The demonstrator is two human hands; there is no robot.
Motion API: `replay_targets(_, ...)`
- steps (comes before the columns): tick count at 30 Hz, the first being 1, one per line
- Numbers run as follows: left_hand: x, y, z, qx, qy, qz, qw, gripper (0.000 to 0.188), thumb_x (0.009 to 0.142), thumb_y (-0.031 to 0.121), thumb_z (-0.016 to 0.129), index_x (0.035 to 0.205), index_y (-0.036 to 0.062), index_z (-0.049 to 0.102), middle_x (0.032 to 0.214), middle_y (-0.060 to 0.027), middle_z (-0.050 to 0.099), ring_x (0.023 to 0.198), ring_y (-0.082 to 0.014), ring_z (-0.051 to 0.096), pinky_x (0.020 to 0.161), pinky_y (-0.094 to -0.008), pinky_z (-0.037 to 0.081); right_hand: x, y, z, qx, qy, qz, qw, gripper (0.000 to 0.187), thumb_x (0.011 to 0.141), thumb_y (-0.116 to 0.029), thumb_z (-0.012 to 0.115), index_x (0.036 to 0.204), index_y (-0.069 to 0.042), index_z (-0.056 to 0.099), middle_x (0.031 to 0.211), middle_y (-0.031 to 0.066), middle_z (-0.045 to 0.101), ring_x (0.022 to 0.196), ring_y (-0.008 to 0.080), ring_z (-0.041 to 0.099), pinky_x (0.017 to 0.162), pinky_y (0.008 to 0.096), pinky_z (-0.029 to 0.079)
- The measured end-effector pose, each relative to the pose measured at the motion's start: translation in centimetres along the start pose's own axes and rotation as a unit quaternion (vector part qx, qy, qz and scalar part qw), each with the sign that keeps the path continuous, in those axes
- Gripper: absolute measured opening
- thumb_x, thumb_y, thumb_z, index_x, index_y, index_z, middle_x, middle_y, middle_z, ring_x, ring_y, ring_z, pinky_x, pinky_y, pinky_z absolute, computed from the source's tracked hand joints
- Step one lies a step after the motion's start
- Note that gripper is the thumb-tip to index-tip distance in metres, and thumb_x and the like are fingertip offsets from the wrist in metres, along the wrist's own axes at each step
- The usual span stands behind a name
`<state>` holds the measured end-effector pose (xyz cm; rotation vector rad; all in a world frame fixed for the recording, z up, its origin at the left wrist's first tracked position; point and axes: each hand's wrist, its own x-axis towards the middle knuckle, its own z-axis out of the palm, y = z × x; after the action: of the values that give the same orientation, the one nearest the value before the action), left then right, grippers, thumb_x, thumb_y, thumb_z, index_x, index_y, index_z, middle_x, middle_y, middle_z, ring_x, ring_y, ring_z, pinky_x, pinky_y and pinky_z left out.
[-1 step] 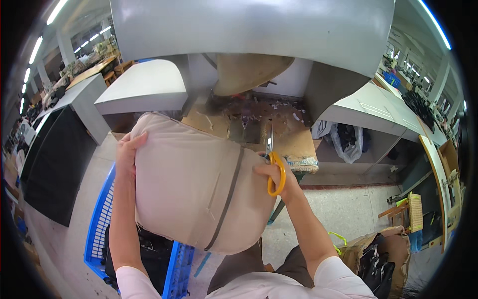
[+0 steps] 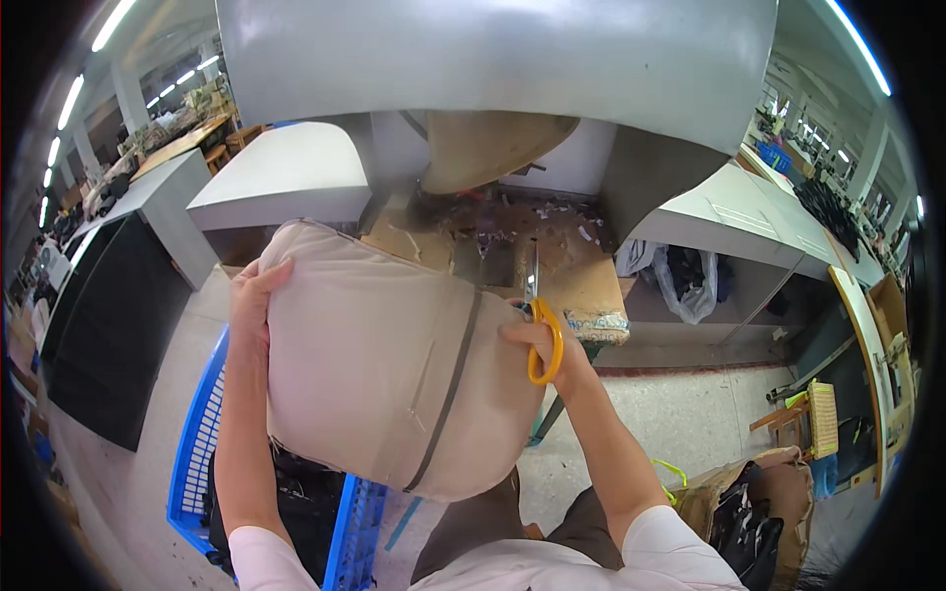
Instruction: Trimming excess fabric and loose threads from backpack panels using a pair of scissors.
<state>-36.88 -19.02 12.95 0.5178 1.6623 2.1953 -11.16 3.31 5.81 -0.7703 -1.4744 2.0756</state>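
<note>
Between my hands is a large beige padded fabric piece (image 2: 345,345), rounded at the corners and crossed by a dark grey strip (image 2: 443,399). My left hand (image 2: 258,300) is closed on its upper left edge, thumb on the front face, the other fingers mostly hidden behind. At the right edge, my right hand (image 2: 542,345) holds a pair of scissors (image 2: 547,343) with orange-yellow handles, blades pointing up and away from me. Its thumb also presses on the fabric. The piece hangs tilted in front of my body, over my lap.
Ahead stands a worktable (image 2: 581,286) with a worn brown top and scraps, under a grey metal hood (image 2: 493,59). A blue plastic basket (image 2: 187,463) of dark items sits at lower left. At lower right are a cardboard box (image 2: 788,492) with black pieces and a wooden stool (image 2: 818,424).
</note>
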Motion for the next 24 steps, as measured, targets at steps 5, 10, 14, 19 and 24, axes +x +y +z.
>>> replay_targets(5,2.5,0.1,0.6,-0.008,-0.010,0.014,1.000,0.022,0.067,0.002,0.066,0.088,-0.0008,0.062,0.076,-0.0080,0.063,0.059,-0.0134,0.060,0.056,-0.0264,0.051,2.0,-0.9,0.4,-0.010,0.003,0.013,1.000,0.039,0.064,-0.002,0.067,0.101,-0.004,0.054,0.079,0.0050,0.056,0.075,0.0152,0.056,0.066,0.0262,0.042)
replay_targets(10,3.8,0.1,1.3,0.005,-0.009,0.024,1.000,0.020,0.067,0.001,0.065,0.087,-0.0006,0.063,0.074,-0.0083,0.064,0.057,-0.0135,0.060,0.054,-0.0258,0.051,3.8,-1.4,0.3,0.016,0.007,0.016,1.000,0.039,0.065,0.001,0.066,0.101,-0.001,0.053,0.080,0.0082,0.057,0.074,0.0176,0.058,0.066,0.0280,0.044)
replay_targets(14,4.5,-0.1,1.4,-0.008,-0.024,0.020,0.999,0.021,0.068,-0.001,0.066,0.089,-0.0019,0.060,0.076,-0.0100,0.063,0.058,-0.0147,0.061,0.055,-0.0284,0.054,4.0,-2.4,0.4,-0.006,0.016,0.025,1.000,0.037,0.064,0.004,0.066,0.098,0.001,0.054,0.081,0.0103,0.058,0.074,0.0181,0.058,0.066,0.0276,0.045)
replay_targets(19,4.9,-0.8,2.0,-0.001,-0.006,0.015,1.000,0.019,0.068,0.000,0.064,0.086,-0.0011,0.063,0.074,-0.0089,0.064,0.058,-0.0135,0.060,0.055,-0.0256,0.051,4.2,-2.1,-0.1,0.030,0.029,0.031,0.999,0.035,0.063,0.005,0.067,0.096,0.001,0.054,0.080,0.0099,0.058,0.075,0.0175,0.058,0.066,0.0260,0.045)
replay_targets(24,4.4,-1.1,2.9,0.005,-0.020,0.013,1.000,0.021,0.068,0.001,0.064,0.088,-0.0011,0.063,0.075,-0.0083,0.063,0.059,-0.0132,0.059,0.056,-0.0249,0.050,3.9,-1.5,-1.2,0.063,0.026,0.024,0.997,0.035,0.063,0.005,0.067,0.095,0.000,0.055,0.081,0.0082,0.057,0.078,0.0175,0.057,0.072,0.0244,0.044)
